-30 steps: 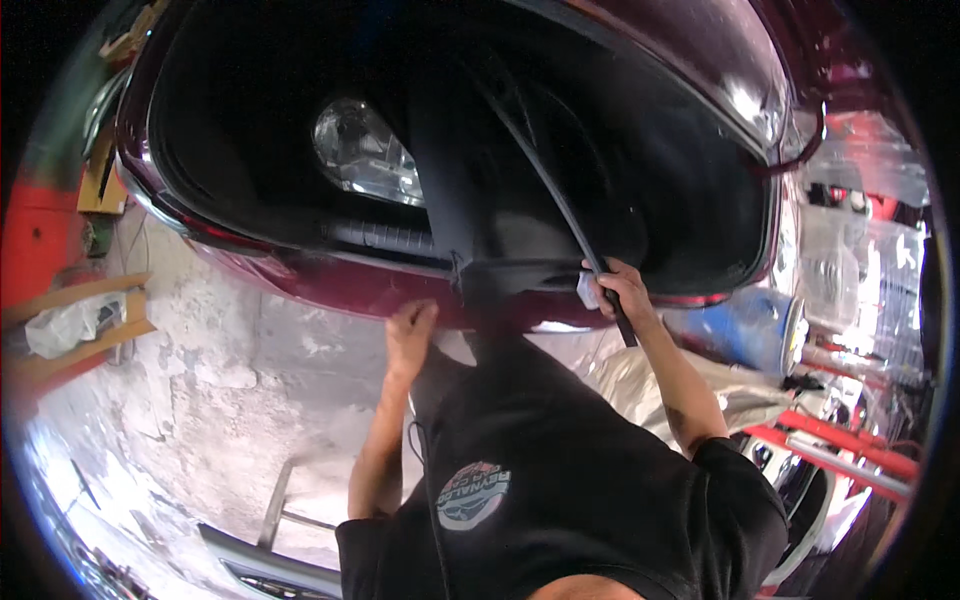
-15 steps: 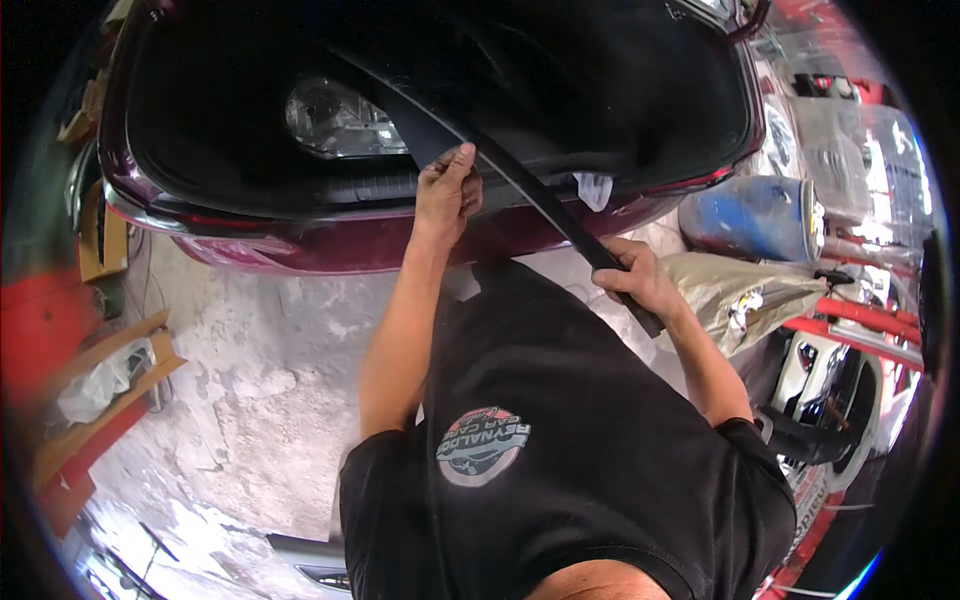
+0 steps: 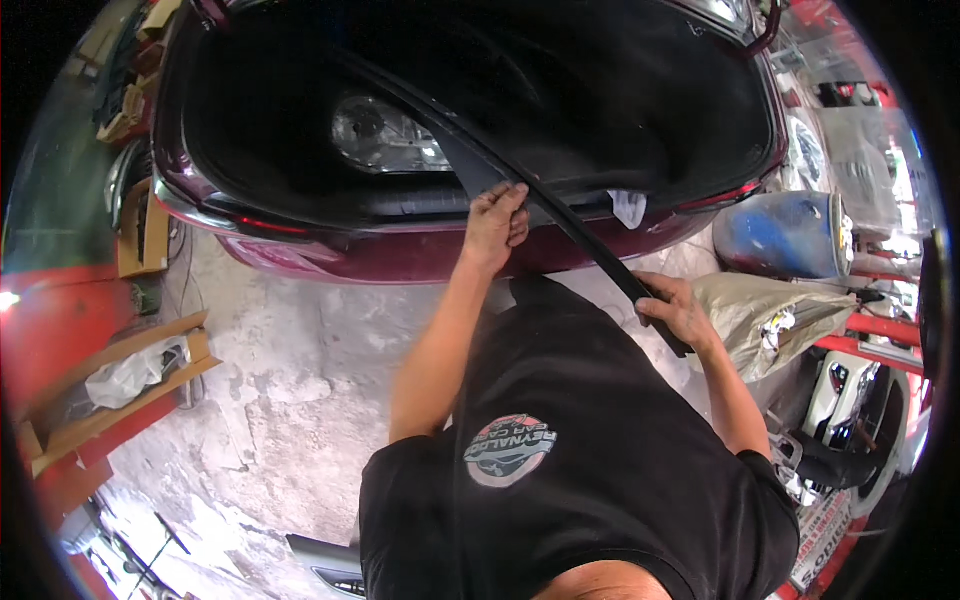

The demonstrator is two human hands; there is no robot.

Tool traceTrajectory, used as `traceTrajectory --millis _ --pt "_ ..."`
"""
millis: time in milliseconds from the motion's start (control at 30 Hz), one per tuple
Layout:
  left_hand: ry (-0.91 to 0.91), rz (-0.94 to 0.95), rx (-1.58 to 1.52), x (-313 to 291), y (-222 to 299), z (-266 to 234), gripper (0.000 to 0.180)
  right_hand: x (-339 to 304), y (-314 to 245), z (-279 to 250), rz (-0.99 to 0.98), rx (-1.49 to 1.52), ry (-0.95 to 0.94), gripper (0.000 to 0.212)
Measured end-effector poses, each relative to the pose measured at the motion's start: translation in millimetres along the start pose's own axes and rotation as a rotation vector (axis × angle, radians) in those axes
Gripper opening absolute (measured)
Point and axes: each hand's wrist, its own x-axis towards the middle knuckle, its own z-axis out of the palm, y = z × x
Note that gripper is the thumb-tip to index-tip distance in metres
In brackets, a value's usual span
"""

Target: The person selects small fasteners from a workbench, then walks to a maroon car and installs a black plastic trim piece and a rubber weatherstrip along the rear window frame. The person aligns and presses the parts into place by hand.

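Note:
A long black trim strip (image 3: 565,222) slants from the open car trunk (image 3: 300,110) down to the right, in front of me. My left hand (image 3: 497,225) pinches its edge near the middle, over the trunk's rear lip. Around the lower end wraps my right hand (image 3: 675,308), its thumb lying along the strip. A dark flat flap hangs off the strip's left side, above my left hand. The far end fades into the dark trunk. Inside the trunk, left of the strip, sits a clear headlight (image 3: 385,138).
The maroon bumper (image 3: 370,258) runs across in front of me. Rightward stand a blue drum (image 3: 775,235) and a beige plastic cover (image 3: 765,315). Leftward an open cardboard box (image 3: 130,385) holds white wrapping. A white plastic scrap (image 3: 628,208) hangs at the trunk's edge.
My view has shifted, so the car, hands and strip all appear further right and slightly lower. The strip's face looks turned a little. Both hands keep hold of it.

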Motion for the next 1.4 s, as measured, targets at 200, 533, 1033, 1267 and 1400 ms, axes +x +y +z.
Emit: traceTrajectory --millis 200,533,1033,1267,1400 --pt "0.029 -0.005 -0.029 4.7 5.7 -5.2 0.028 -1.3 26.8 -10.4 0.024 0.090 -0.116 0.037" --pt "0.176 0.003 0.034 9.3 -5.9 -5.7 0.031 -6.0 2.7 12.2 0.057 0.015 -0.038 0.054" --pt "0.090 -0.133 0.140 9.2 -21.7 -7.0 0.015 20.3 -3.8 10.8 -0.026 0.158 -0.022 0.058" --pt "-0.250 -0.077 0.166 -57.8 17.6 37.4 0.026 106.0 11.6 8.5 -0.360 -0.136 0.272 0.053" --pt "-0.452 0.207 0.337 -127.3 87.9 73.9 0.025 171.0 -16.4 8.8 -0.262 -0.363 0.357 0.054"
